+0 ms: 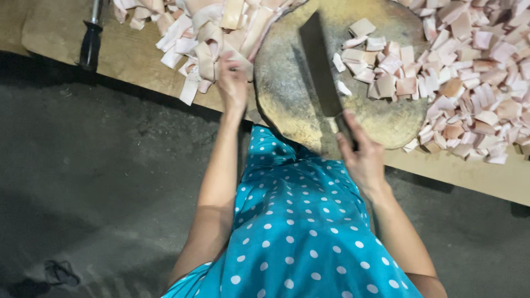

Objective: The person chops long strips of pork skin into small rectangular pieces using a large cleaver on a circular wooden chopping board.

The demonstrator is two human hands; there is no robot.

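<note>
I am looking down at a pale wooden worktable standing over a dark concrete floor, with a round, worn wooden chopping block sitting at its near edge. The right hand is wrapping closed around the handle of a broad dark steel cleaver, whose blade is lying across the middle of the block. The left hand is reaching just left of the block, fingers curling into a heap of long pale pink meat strips; I cannot tell whether it is pinching one. On the block, right of the blade, small pale pink square-cut pieces are lying, and a bigger pile of cut squares is spreading beyond its right rim. Far left of the block, a black-handled tool is resting on the table. Below the block, a turquoise white-dotted dress is showing.
</note>
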